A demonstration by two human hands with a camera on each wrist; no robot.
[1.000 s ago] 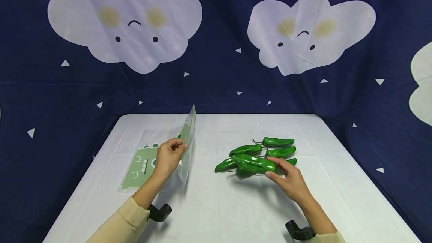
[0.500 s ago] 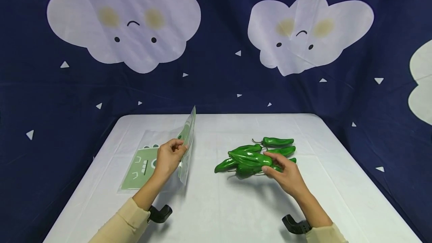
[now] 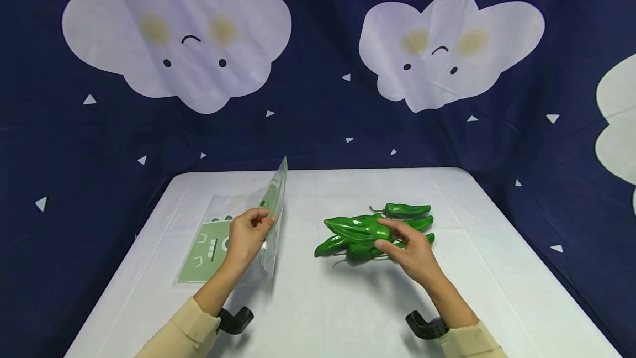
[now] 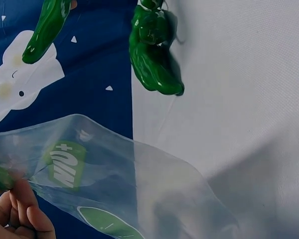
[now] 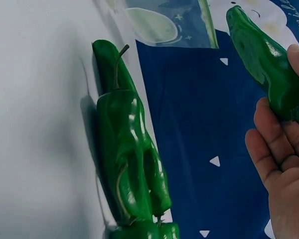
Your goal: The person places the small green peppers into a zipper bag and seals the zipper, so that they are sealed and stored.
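In the head view, my left hand (image 3: 247,233) pinches the edge of a clear plastic bag (image 4: 109,154) printed in green, standing it up off the table. The left wrist view shows the bag's clear film spreading out from the fingers (image 4: 27,211). My right hand (image 3: 411,250) grips a green pepper (image 3: 355,229) by its stem end, with the tip pointing left toward the bag. This pepper (image 5: 264,64) hangs over a loose heap of other green peppers (image 5: 122,149) and partly hides them in the head view.
A second clear bag (image 3: 201,253) with a green cartoon face lies flat at the left, partly behind my left hand. One pepper (image 3: 407,210) lies farthest back in the heap. White cloth covers the table (image 3: 318,314); a dark blue cloud-patterned curtain (image 3: 318,131) hangs behind it.
My right hand has moved left with the pepper, bringing it farther over the heap and nearer the bag. My left hand and its bag stay almost where they were.
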